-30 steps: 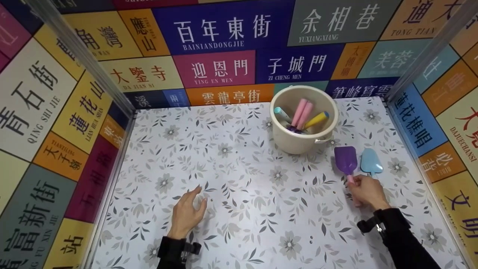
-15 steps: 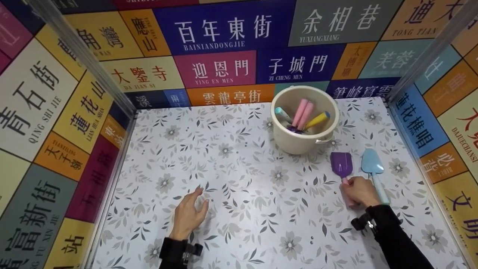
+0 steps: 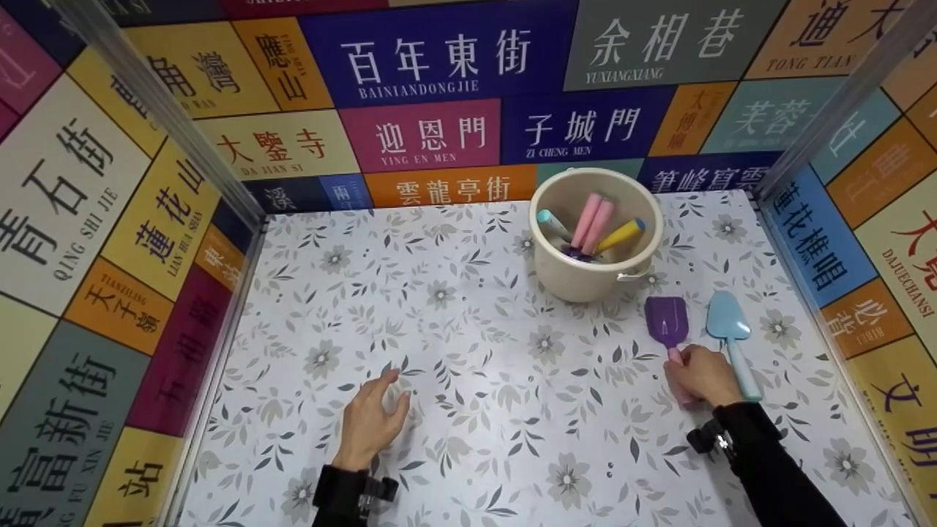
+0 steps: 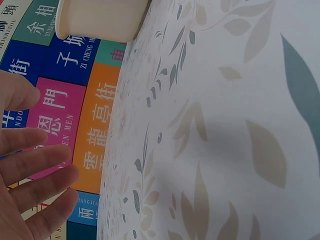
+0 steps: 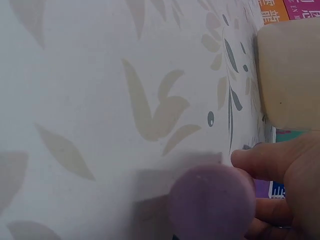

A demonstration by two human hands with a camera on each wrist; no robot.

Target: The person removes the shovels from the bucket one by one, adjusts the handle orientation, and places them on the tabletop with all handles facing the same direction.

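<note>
My right hand [image 3: 706, 375] grips the pink handle of a toy shovel with a purple blade [image 3: 667, 319], which points away from me. In the right wrist view the round end of the pink handle [image 5: 212, 202] looms close, with my thumb and fingers beside it. A light blue toy shovel [image 3: 728, 316] lies just right of it on the floral surface. My left hand [image 3: 370, 421] holds nothing at the left front; its fingers spread apart in the left wrist view.
A cream bucket [image 3: 578, 282] stands at the back right. Inside lean two pink handles [image 3: 594, 224], a yellow one [image 3: 621, 234] and a teal-ended one [image 3: 554, 222]. Walls printed with street names [image 3: 439, 66] enclose the floral surface [image 3: 439, 329] on three sides.
My right hand has shifted left and slightly toward me with the purple shovel, so the blue shovel's handle now shows. My left hand has stayed nearly still.
</note>
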